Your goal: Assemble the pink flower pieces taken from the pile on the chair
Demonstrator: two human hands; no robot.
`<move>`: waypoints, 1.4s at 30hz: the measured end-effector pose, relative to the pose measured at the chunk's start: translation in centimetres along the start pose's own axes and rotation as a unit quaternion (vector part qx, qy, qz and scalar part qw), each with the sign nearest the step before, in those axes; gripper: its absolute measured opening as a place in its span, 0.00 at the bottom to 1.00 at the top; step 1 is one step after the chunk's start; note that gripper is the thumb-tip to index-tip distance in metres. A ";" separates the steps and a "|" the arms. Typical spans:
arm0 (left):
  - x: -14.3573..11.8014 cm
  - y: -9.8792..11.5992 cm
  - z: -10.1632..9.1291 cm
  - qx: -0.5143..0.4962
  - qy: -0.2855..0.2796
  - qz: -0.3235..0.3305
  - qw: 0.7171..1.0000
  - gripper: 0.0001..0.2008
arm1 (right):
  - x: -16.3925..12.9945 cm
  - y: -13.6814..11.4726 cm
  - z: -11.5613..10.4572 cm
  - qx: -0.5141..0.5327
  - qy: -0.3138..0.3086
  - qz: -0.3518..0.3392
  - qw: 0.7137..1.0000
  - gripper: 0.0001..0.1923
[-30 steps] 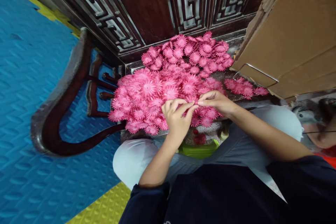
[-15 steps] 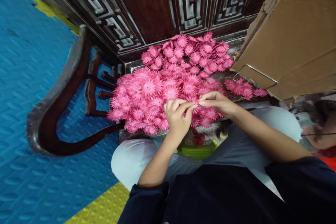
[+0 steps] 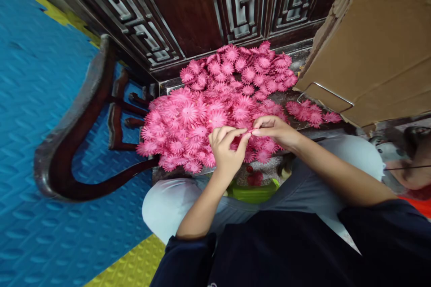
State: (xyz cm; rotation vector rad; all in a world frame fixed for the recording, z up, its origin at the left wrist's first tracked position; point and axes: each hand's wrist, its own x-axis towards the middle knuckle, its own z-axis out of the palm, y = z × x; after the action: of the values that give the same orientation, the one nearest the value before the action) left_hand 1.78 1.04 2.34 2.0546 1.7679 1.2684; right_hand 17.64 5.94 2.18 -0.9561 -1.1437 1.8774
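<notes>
Where fingertips meet, left hand [image 3: 226, 150] and right hand [image 3: 274, 129] pinch pink flowers [image 3: 215, 103].

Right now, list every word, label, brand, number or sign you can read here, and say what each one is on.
None: no readable text shows anywhere.
The cardboard box shows plain brown faces, no print.
The carved wooden panel bears only fretwork patterns, not letters.
The pink paper flowers, which the left hand and right hand are pinching at, carry no marks.
A tiny pale mark on the dark top at the bottom edge is cut off and unreadable.
</notes>
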 end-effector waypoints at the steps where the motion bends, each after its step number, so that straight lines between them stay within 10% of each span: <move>1: 0.0 0.0 0.0 -0.022 -0.008 -0.014 1.000 0.07 | 0.0 -0.1 0.0 -0.001 -0.001 -0.002 1.000 0.07; 8: 0.3 -0.3 0.0 -0.147 -0.048 -0.083 0.984 0.04 | 0.1 0.0 0.1 -0.011 0.012 -0.001 1.000 0.07; 42: 0.0 1.1 -1.0 -0.158 -0.054 -0.087 0.982 0.06 | -0.2 -0.1 0.0 0.025 -0.041 -0.006 0.999 0.06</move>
State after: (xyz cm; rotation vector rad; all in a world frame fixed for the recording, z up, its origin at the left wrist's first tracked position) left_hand 1.96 0.37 3.62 1.7210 1.5447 1.2647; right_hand 17.78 5.86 2.31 -0.8483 -1.1425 1.9421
